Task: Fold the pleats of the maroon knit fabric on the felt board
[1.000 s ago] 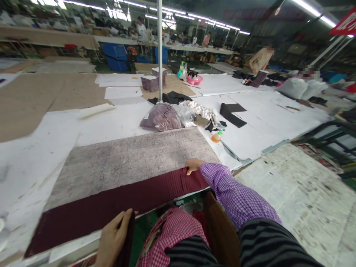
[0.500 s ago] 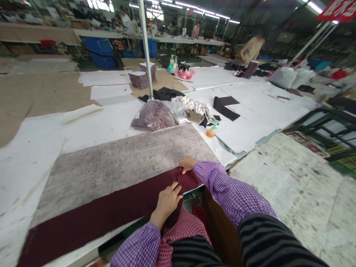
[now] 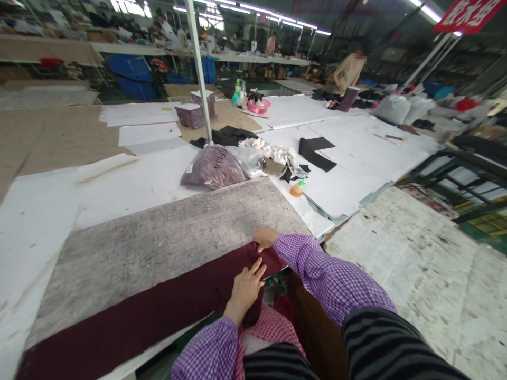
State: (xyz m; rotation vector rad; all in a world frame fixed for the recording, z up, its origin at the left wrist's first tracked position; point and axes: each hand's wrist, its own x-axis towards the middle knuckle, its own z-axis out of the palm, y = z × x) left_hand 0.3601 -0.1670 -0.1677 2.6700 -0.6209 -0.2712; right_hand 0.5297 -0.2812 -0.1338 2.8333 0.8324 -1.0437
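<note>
Cloth (image 3: pixel 130 322) lies along the tabletop (image 3: pixel 43 206); the right hand (image 3: pixel 268 236) pinches its far edge, likely anchoring it, while the left hand (image 3: pixel 245 290), grip open, rests on it.

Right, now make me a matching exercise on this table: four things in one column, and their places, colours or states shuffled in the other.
1. Cloth
2. Bottle
3. Mauve bag
4. Basin

A. Pink, with dark things in it
B. Touched by the left hand and the right hand
C. Marked with black lettering
D. Orange below, green on top

Pairs: 1-B, 2-D, 3-C, 4-A
</note>
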